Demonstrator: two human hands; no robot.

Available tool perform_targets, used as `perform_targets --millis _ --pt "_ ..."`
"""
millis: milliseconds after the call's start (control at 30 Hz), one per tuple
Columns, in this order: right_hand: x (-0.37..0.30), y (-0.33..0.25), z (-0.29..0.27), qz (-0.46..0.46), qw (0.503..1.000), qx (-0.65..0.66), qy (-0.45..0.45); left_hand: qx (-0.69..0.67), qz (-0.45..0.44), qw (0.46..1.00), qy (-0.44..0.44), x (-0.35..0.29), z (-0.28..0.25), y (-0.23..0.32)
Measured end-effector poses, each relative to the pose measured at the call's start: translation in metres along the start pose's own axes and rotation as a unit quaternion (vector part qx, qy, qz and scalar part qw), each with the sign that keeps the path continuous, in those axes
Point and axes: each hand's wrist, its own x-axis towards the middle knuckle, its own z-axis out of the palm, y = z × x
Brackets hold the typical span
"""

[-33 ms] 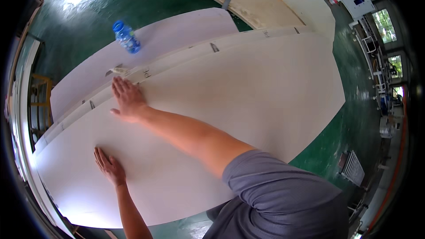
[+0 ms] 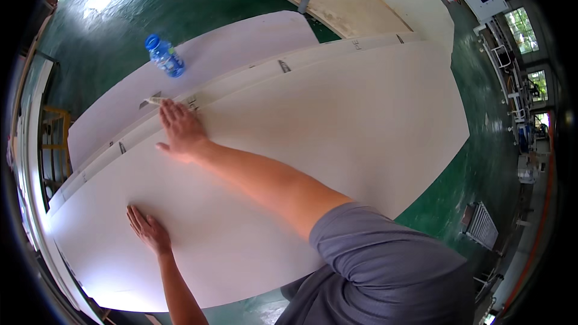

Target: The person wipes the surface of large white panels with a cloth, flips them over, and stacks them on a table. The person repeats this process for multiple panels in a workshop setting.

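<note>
Though little has changed, our right hand lies slightly farther right along the upper edge of the white sheet than a moment ago, which we read as a smoothing or pushing stroke. That sheet spans the frame's centre. Our hands are apart, gripping nothing: the right is palm-down left of centre, its arm reaching across from lower right; the left hand rests flat at lower left, fingers toward the upper left.
</note>
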Motion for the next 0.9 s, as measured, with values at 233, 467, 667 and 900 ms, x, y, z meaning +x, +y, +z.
perform_targets --millis 233,467,667,900 --pt "-0.116 0.234 -0.077 0.111 0.991 -0.037 0.066 0.048 0.063 0.993 -0.088 -0.034 0.056 0.256" --pt "-0.220 0.461 -0.154 0.198 0.974 -0.061 0.096 0.025 0.180 0.971 -0.157 -0.070 0.097 0.531" --pt "-0.337 0.732 -0.225 0.363 0.908 -0.136 0.161 0.032 0.217 0.958 -0.187 -0.078 0.117 0.632" --pt "-0.270 0.519 -0.216 0.198 0.968 0.155 -0.019 0.062 0.209 0.957 -0.192 -0.082 0.115 0.607"
